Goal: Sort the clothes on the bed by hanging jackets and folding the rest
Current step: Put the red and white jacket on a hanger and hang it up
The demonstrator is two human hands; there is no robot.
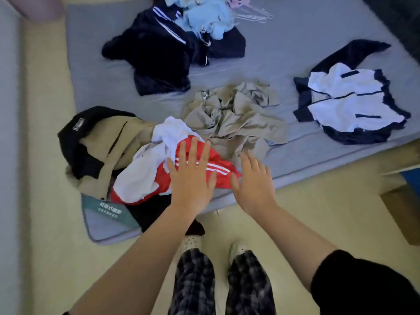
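Observation:
Several clothes lie on the grey bed. A red and white striped garment sits at the near edge, over a beige and black jacket. My left hand hovers flat over the red part, fingers spread, holding nothing. My right hand is open just right of it, above the bed's edge. Behind them lies a crumpled khaki garment. A white and navy jacket lies at the right. A dark navy striped jacket and a light blue garment lie at the back.
Thin wire hangers lie at the back of the bed beside a small pink item. A black garment hangs over the near corner. My feet stand on the pale floor. A wooden bed frame juts out at the right.

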